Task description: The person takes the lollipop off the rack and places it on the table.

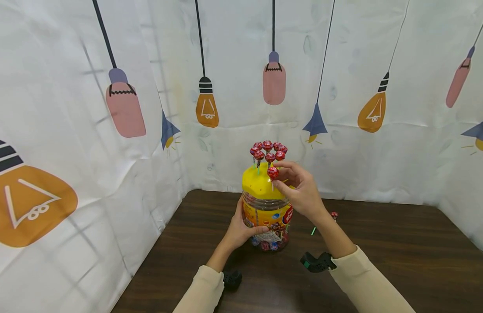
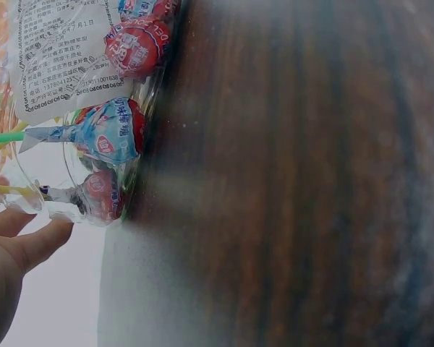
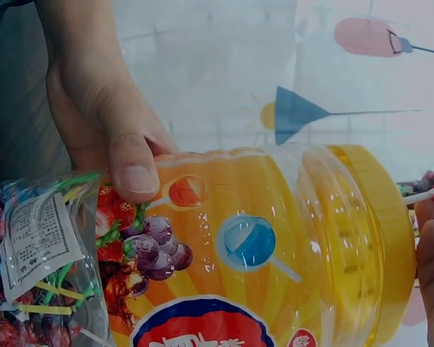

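A clear plastic jar point(image 1: 265, 221) of wrapped lollipops, its label printed with fruit and a lollipop, stands upright on the table. My left hand point(image 1: 241, 228) grips its lower side, thumb across the front. Several red-wrapped lollipops point(image 1: 267, 146) stick up from the yellow lid point(image 1: 258, 184). Over the lid's front right, my right hand point(image 1: 300, 189) pinches one red lollipop point(image 1: 273, 173), its white stick pointing down at the lid top. In the right wrist view that stick point(image 3: 422, 196) shows between the fingertips, close to the lid point(image 3: 387, 246). Through the jar wall, a blue-wrapped lollipop point(image 2: 112, 134) is visible.
One loose lollipop with a green stick point(image 1: 313, 231) lies on the dark wooden table point(image 1: 382, 243), right of the jar and partly behind my right forearm. A white curtain point(image 1: 233, 52) printed with lamps and bulbs hangs behind the table. Black wrist cameras point(image 1: 317, 262) are strapped on.
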Demonstrator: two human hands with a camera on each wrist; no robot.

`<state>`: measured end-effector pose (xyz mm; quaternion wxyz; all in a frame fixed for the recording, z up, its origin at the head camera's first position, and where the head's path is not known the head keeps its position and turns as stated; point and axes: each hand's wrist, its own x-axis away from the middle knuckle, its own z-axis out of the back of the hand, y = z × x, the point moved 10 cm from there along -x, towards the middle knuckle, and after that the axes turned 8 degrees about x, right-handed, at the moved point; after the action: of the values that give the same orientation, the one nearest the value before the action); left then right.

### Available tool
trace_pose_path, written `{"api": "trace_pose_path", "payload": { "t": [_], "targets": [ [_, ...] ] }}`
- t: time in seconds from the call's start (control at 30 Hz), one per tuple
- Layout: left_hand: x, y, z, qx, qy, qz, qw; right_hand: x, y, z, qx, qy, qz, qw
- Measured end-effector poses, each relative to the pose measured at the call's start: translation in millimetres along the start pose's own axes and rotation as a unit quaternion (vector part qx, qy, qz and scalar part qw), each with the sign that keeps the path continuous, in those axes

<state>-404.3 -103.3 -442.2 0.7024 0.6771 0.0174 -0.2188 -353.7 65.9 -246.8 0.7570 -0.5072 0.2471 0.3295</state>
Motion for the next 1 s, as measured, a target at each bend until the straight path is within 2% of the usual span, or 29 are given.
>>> {"api": "trace_pose_path", "payload": {
  "t": [0.23, 0.5, 0.67, 1.0],
  "targets": [
    [0.0, 0.1, 0.2, -0.005, 0.002, -0.001, 1.0, -3.9, -6.8, 5.9, -0.031, 0.025, 0.017, 0.9991],
    [-0.8, -1.1, -0.9, 0.0, -0.002, -0.002, 1.0, -0.5, -7.5, 18.5, -0.043, 0.046, 0.01, 0.998],
    [0.0, 0.2, -2.0, 0.002, -0.006, -0.004, 1.0, 13.8, 8.8, 28.1, -0.051, 0.058, -0.006, 0.997],
    [-0.9, 0.3, -1.4, 0.003, -0.008, -0.019, 0.9998, 43.3, 43.4, 54.6, -0.103, 0.089, -0.055, 0.9892]
  ]
}}
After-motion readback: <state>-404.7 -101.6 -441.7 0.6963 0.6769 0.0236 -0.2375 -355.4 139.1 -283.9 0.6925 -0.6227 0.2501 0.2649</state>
